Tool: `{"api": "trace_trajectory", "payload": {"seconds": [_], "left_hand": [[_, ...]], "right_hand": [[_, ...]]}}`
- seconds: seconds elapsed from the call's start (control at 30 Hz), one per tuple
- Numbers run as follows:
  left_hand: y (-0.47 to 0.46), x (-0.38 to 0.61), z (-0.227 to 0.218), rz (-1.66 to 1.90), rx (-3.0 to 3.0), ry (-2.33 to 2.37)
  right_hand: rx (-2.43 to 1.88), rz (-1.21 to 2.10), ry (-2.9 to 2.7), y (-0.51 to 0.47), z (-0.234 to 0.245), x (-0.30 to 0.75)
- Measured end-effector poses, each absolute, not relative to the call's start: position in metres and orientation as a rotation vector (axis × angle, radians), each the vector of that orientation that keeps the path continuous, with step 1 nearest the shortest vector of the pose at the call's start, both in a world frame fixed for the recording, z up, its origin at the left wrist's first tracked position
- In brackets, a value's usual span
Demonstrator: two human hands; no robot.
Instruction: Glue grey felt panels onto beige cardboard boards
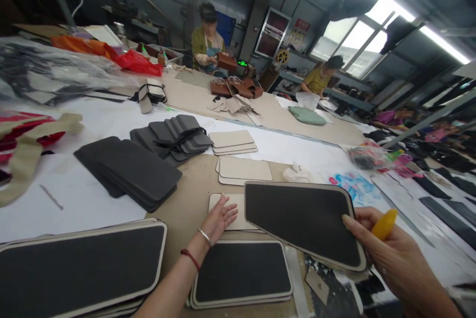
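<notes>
My right hand (390, 248) grips the right end of a black panel with a beige border (297, 216), thumb on top. A yellow handle-like piece (385, 225) is also tucked in that hand; the rest of it is hidden. My left hand (219, 216) is open, palm up with fingers spread, over a beige panel (215, 202) near the held panel's left end. I cannot tell if it touches the beige panel. Just below lies a stack of black panels with beige borders (243, 271). A larger stack of similar panels (85, 263) fills the lower left.
Dark grey panels (137, 169) and a fanned dark bundle (174, 134) lie left of centre. Beige panels (244, 169) sit beyond my left hand. Brown leather pieces (236, 86) rest farther back. Two co-workers (208, 40) (320, 78) are across the table. Plastic-wrapped material (55, 68) lies far left.
</notes>
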State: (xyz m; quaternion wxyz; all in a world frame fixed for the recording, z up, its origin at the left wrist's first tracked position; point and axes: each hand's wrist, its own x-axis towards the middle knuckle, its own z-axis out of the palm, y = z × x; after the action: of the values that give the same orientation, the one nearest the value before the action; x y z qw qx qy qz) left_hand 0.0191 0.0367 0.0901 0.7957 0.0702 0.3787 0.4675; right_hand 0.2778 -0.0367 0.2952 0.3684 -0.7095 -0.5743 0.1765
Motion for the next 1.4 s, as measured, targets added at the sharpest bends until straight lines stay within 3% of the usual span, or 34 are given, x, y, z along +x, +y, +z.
{"api": "trace_trajectory", "payload": {"seconds": [0.13,0.4,0.57,0.73,1.0,1.4], "left_hand": [[0.024,0.023,0.077,0.989,0.201,0.956],[0.005,0.051,0.085,0.77,0.18,0.745],[0.002,0.042,0.095,0.905,0.244,0.643],[-0.012,-0.005,0.09,0.903,0.24,0.863],[-0.053,-0.029,0.073,0.804,0.206,1.205],[-0.061,-0.014,0.07,0.872,0.168,1.376]], "right_hand": [[-1.802,0.655,-1.447,-0.046,0.295,0.272],[-1.805,0.657,-1.506,-0.063,0.316,0.261],[-1.845,0.778,-1.343,-0.07,0.305,0.272],[-1.913,0.923,-1.242,-0.083,0.242,0.286],[-2.099,0.81,-1.304,-0.1,0.122,0.29],[-2.239,0.821,-1.397,-0.1,0.069,0.3]]}}
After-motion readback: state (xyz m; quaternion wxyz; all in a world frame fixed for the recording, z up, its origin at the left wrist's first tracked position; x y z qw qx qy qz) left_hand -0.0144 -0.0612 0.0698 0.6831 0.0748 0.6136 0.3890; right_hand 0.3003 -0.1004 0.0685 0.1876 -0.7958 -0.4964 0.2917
